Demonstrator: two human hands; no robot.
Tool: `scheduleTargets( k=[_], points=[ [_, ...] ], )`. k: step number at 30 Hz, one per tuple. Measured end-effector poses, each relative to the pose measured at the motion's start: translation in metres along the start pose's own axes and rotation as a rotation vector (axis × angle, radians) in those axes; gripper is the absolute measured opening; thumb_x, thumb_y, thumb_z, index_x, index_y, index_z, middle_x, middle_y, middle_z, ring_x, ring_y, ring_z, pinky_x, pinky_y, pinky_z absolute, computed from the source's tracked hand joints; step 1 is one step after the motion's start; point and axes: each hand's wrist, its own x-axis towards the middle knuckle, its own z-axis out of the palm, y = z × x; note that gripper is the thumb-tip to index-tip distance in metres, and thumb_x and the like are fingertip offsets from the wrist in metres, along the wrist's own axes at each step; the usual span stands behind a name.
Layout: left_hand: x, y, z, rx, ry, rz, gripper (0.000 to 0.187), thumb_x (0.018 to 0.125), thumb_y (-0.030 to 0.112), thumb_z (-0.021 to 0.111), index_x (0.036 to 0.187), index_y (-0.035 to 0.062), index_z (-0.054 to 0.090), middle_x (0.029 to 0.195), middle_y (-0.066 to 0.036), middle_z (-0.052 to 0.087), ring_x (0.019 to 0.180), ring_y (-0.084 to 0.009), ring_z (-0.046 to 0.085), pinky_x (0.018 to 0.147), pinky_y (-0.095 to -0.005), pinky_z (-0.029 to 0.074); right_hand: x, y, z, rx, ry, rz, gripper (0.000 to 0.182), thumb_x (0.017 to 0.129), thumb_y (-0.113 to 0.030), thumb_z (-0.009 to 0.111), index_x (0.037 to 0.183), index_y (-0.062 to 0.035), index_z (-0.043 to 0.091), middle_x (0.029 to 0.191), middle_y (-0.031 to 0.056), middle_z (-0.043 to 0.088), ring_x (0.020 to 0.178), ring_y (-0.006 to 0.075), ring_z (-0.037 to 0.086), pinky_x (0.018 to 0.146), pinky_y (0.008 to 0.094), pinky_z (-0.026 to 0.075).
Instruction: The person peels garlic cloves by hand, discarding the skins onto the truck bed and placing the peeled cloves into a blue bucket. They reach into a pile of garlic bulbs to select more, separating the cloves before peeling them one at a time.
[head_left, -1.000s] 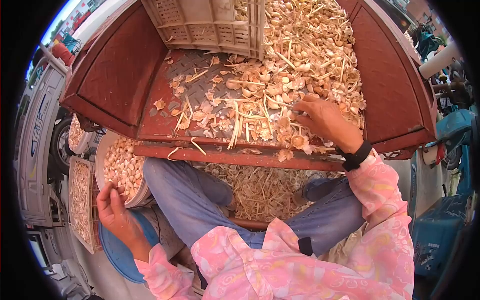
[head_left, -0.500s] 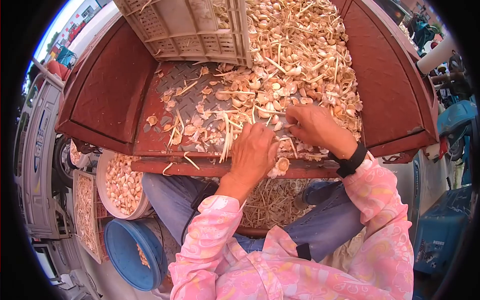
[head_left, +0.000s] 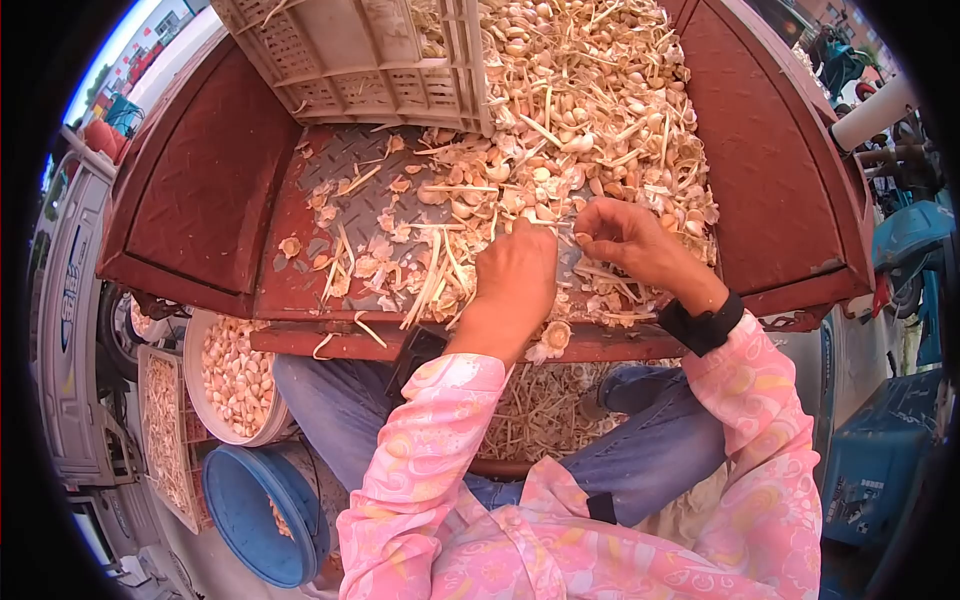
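Observation:
A pile of garlic cloves, mixed with dry skins and stalks, covers the right of the red metal truck bed. At the pile's front edge, my left hand reaches down with its fingers bent together; its fingertips are hidden behind the hand. Just to the right, my right hand is curled in a pinch, with a small pale piece that looks like a garlic clove at its fingertips. A thin garlic stalk lies between the two hands. Several loose stalks are left of my left hand.
A plastic crate stands tilted at the back left of the bed. Below left are a white bucket with cloves, a blue bucket and a shallow crate. Red side walls flank the bed.
My left hand has moved slightly up and right, its back turned more to view. My right hand has lifted and opened its curl a little. The whole view has shifted slightly left.

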Motion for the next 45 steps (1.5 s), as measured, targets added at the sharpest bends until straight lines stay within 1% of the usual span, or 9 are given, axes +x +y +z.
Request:
scheduleTargets(
  k=[6, 10, 13, 17, 24, 33, 37, 41, 45],
  points=[
    [-0.014, -0.025, -0.015, -0.030, 0.061, 0.038, 0.022, 0.074, 0.001, 0.056, 0.096, -0.0015, 0.059, 0.089, -0.018, 0.060, 0.082, -0.0320, 0.061, 0.070, -0.0388, 0.050, 0.002, -0.014, 0.008, -0.364, 0.213, -0.072, 0.011, 0.083, -0.006, 0.058, 0.093, -0.0024, 0.057, 0.069, 0.0033, 0.055, 0.066, 0.0109, 0.053, 0.059, 0.0272, 0.044],
    [-0.028, -0.034, -0.019, -1.241, 0.071, -0.342, 0.025, 0.087, 0.011, 0.054, 0.106, -0.0044, 0.055, 0.091, -0.011, 0.057, 0.074, -0.0203, 0.059, 0.068, -0.0318, 0.053, 0.004, -0.040, 0.029, -0.143, 0.241, -0.152, 0.012, 0.082, -0.010, 0.060, 0.091, -0.0025, 0.059, 0.071, 0.0087, 0.059, 0.066, 0.0202, 0.058, 0.060, 0.0317, 0.046],
    [-0.033, -0.030, -0.011, -2.134, -0.133, -0.538, 0.024, 0.093, 0.015, 0.047, 0.107, -0.0037, 0.053, 0.095, -0.011, 0.056, 0.075, -0.0184, 0.059, 0.067, -0.0290, 0.054, 0.012, -0.050, 0.045, -0.379, 0.176, -0.585, 0.014, 0.081, -0.014, 0.062, 0.089, -0.0026, 0.060, 0.073, 0.0097, 0.059, 0.067, 0.0258, 0.059, 0.061, 0.0335, 0.046],
    [-0.034, -0.053, 0.016, -2.480, -0.216, -0.563, 0.027, 0.094, 0.022, 0.047, 0.106, -0.0025, 0.050, 0.095, -0.011, 0.056, 0.080, -0.0203, 0.059, 0.065, -0.0257, 0.056, 0.027, -0.026, 0.029, -0.707, 0.184, -0.201, 0.015, 0.080, -0.018, 0.061, 0.083, -0.0037, 0.060, 0.079, 0.0134, 0.060, 0.075, 0.0333, 0.059, 0.066, 0.0406, 0.046],
    [-0.052, -0.042, -0.018, -1.981, -0.017, -0.516, 0.024, 0.092, 0.019, 0.051, 0.105, -0.0009, 0.054, 0.085, -0.005, 0.055, 0.063, -0.0074, 0.046, 0.048, -0.0170, 0.039, 0.027, -0.011, 0.033, -0.972, 0.164, -0.226, 0.015, 0.073, -0.008, 0.062, 0.086, -0.0007, 0.057, 0.079, 0.0161, 0.057, 0.073, 0.0316, 0.058, 0.065, 0.0368, 0.047],
    [-0.049, -0.017, -0.002, -2.065, -0.186, -0.572, 0.031, 0.093, 0.020, 0.049, 0.116, 0.0002, 0.049, 0.086, -0.007, 0.057, 0.066, -0.0080, 0.049, 0.050, -0.0168, 0.041, 0.003, -0.030, 0.040, 0.322, -0.086, -0.052, 0.011, 0.083, -0.005, 0.062, 0.091, -0.0005, 0.057, 0.084, 0.0014, 0.061, 0.075, 0.0064, 0.057, 0.063, 0.0245, 0.048],
    [-0.045, -0.033, 0.008, -2.372, -0.187, -0.562, 0.029, 0.094, 0.018, 0.048, 0.117, 0.0000, 0.049, 0.085, -0.007, 0.055, 0.064, -0.0095, 0.047, 0.048, -0.0168, 0.040, 0.007, -0.031, 0.041, -0.183, -0.018, -0.555, 0.009, 0.083, -0.006, 0.062, 0.090, -0.0009, 0.061, 0.087, 0.0045, 0.061, 0.069, 0.0119, 0.058, 0.061, 0.0256, 0.047],
    [-0.082, -0.071, -0.046, -2.489, 0.079, -0.329, 0.026, 0.095, 0.014, 0.044, 0.115, -0.0026, 0.049, 0.086, -0.010, 0.050, 0.065, -0.0105, 0.043, 0.044, -0.0172, 0.038, 0.026, -0.008, 0.005, -0.303, 0.298, -0.091, 0.011, 0.079, -0.008, 0.065, 0.089, -0.0024, 0.063, 0.085, 0.0055, 0.062, 0.073, 0.0115, 0.057, 0.067, 0.0248, 0.046],
    [-0.146, -0.161, -0.110, -2.153, 0.514, -0.223, 0.028, 0.096, 0.014, 0.042, 0.117, -0.0038, 0.047, 0.088, -0.009, 0.050, 0.064, -0.0089, 0.042, 0.045, -0.0166, 0.039, 0.035, -0.005, 0.012, -0.785, 0.269, -0.383, 0.013, 0.078, -0.005, 0.057, 0.090, -0.0031, 0.062, 0.083, 0.0114, 0.060, 0.079, 0.0255, 0.061, 0.066, 0.0372, 0.047]
  ],
)
